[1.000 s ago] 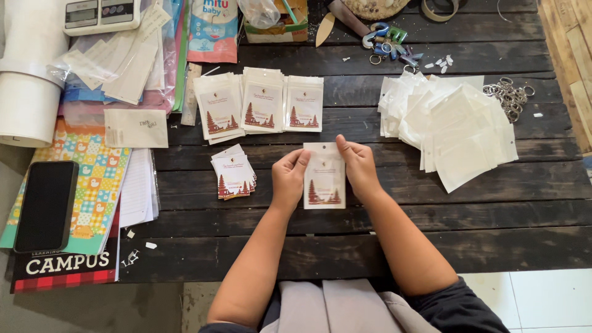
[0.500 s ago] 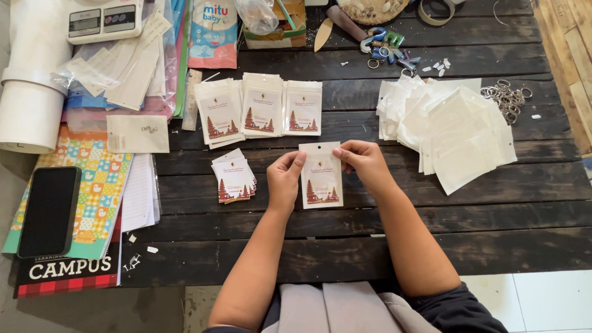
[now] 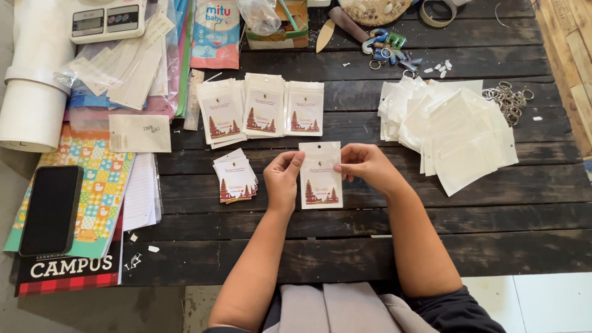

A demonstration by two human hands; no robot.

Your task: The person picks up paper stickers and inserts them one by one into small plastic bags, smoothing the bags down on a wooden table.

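Both hands hold a small white pouch point(image 3: 320, 179) with a printed card inside, flat on the dark wooden table point(image 3: 370, 234). My left hand point(image 3: 283, 180) pinches its upper left corner and my right hand point(image 3: 364, 168) pinches its upper right edge. A small stack of printed cards point(image 3: 234, 176) lies just left of my left hand. Three stacks of filled pouches point(image 3: 262, 111) sit in a row beyond the held pouch. A heap of empty white pouches point(image 3: 447, 126) lies to the right.
A black phone point(image 3: 50, 209) rests on patterned notebooks at the left. A white roll point(image 3: 31, 98) and a digital scale point(image 3: 108, 20) stand at the far left. Metal key rings point(image 3: 509, 98), keychains point(image 3: 388, 49) and a wipes pack point(image 3: 216, 31) lie along the back.
My right hand has shifted from the pouch's top middle to its upper right edge. The pouch has moved slightly up the table. My left hand keeps its grip.
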